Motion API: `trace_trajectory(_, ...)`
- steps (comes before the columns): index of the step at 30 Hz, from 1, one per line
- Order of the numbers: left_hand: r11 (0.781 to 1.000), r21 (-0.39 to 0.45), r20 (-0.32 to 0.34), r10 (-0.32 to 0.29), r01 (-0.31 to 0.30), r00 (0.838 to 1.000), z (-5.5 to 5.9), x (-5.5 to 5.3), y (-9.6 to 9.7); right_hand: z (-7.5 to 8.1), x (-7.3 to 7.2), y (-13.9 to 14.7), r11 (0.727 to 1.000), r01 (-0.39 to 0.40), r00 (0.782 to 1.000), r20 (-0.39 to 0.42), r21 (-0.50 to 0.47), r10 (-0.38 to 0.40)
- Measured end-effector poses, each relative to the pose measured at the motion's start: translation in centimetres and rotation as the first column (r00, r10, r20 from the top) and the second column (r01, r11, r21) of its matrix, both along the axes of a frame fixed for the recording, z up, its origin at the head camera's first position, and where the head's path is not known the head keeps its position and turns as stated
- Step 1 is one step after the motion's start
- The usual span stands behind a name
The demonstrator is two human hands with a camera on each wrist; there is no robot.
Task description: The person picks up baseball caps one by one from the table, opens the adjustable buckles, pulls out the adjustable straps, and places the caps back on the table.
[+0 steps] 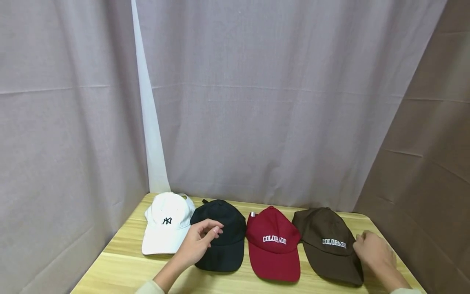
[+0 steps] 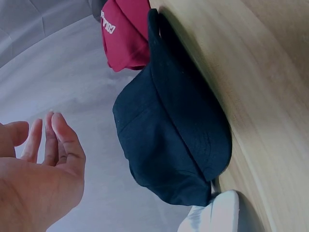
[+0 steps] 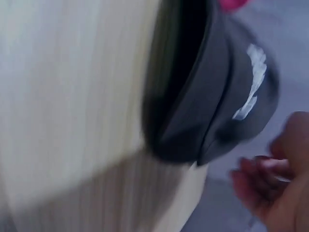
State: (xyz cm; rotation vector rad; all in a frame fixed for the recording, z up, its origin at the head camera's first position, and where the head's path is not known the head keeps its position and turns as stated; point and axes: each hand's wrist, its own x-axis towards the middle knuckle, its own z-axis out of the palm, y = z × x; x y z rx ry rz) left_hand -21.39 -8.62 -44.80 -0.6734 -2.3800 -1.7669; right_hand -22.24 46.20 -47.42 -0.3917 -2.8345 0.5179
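Note:
Four caps would exceed a small count, so several caps stand in a row: a white cap with a dark NY logo, a black cap, a red cap and a brown cap, the last two lettered COLORADO. My left hand hovers over the black cap's left side, fingers bent loosely with nothing between them; the left wrist view shows it apart from the cap. Beside the brown cap's right edge is my right hand, its fingers loosely curled and holding nothing. Motion blurs the right wrist view.
The caps rest on a wooden table with light yellow grain. Grey curtains rise behind it and along both sides, with a pale narrow gap at the back left.

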Motion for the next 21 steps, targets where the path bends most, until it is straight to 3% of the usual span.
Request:
trace_trajectory(3,1.000,-0.004,-0.003,0.021,-0.021,1.000,0.0,0.0,-0.2,1.3,1.1,-3.6,1.000,-0.002,0.979,-0.202,0.001,0.002)
trace_trajectory(7,1.000,-0.005,-0.002,0.028,-0.028,1.000,-0.3,0.1,-0.4,2.0,3.3,-9.5,0.996,-0.083,0.921,-0.377,0.044,0.094)
trace_trajectory(10,1.000,0.003,0.009,0.027,-0.027,1.000,-0.5,0.4,-0.4,1.8,5.1,-13.1,0.987,-0.149,0.903,-0.397,0.065,0.163)
trace_trajectory(15,1.000,0.011,0.038,0.009,-0.009,0.999,-0.6,0.7,-0.1,0.4,7.7,-17.3,0.978,-0.185,0.894,-0.398,0.095,0.208)
trace_trajectory(21,1.000,-0.001,0.063,0.001,-0.001,0.998,-0.8,1.2,0.2,-0.7,9.2,-20.1,0.971,-0.225,0.928,-0.287,0.080,0.238)
